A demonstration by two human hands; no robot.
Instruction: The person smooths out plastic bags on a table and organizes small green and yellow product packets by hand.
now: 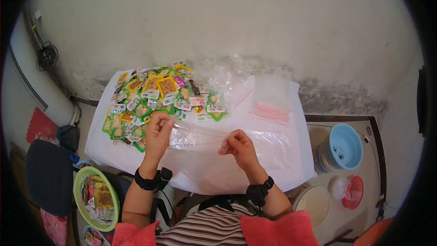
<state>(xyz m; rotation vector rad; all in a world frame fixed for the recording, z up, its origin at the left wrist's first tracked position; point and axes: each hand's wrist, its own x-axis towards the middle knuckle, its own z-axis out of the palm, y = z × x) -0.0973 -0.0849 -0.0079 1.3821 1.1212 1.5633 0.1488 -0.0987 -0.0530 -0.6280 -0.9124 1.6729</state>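
I saw the clear plastic bag (198, 137) stretched between the two hands, above the near half of the table with its white cloth (296, 177). The left hand (159, 130) pinched the bag's left end between thumb and fingers, just beside the heap of sealed snack packets (157, 93). The right hand (240, 148) gripped its other end with curled fingers, near a flat clear bag (275, 146) lying on the cloth. Farther back, I had a stack of pink-edged plastic bags (271, 109) to the right of the heap, with crumpled clear film (223, 79) between them. Off the table's right side I could make out a light-blue basin (350, 148), a red basket (358, 192) and a round whitish tub (314, 204); at the lower left, a light-green basin (115, 196) held more packets. Black straps (152, 181) circled both wrists.
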